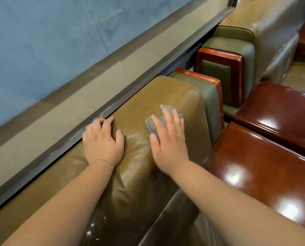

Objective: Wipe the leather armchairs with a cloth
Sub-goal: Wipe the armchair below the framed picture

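1. Right hand [169, 144], fingers [167, 119] straight, presses grey cloth [152, 126] flat on top of near armchair [141, 174] back, by its right end.
2. Left hand [102, 142] rests beside it, fingers loosely curled, holding nothing.
3. White specks low on backrest; far armchair [272, 32] apparently untouched, so most wiping prob. left.

1. The near leather armchair [148, 96] has an olive-brown, pebbled backrest with a rounded top edge, set close against the wall ledge; pale smears and white flecks show on its leather.
2. The cloth [154, 125] is small, grey and crumpled, lying flat on the top of that backrest near its right end.
3. A second leather armchair [265, 32], olive and glossy, stands further along the wall.
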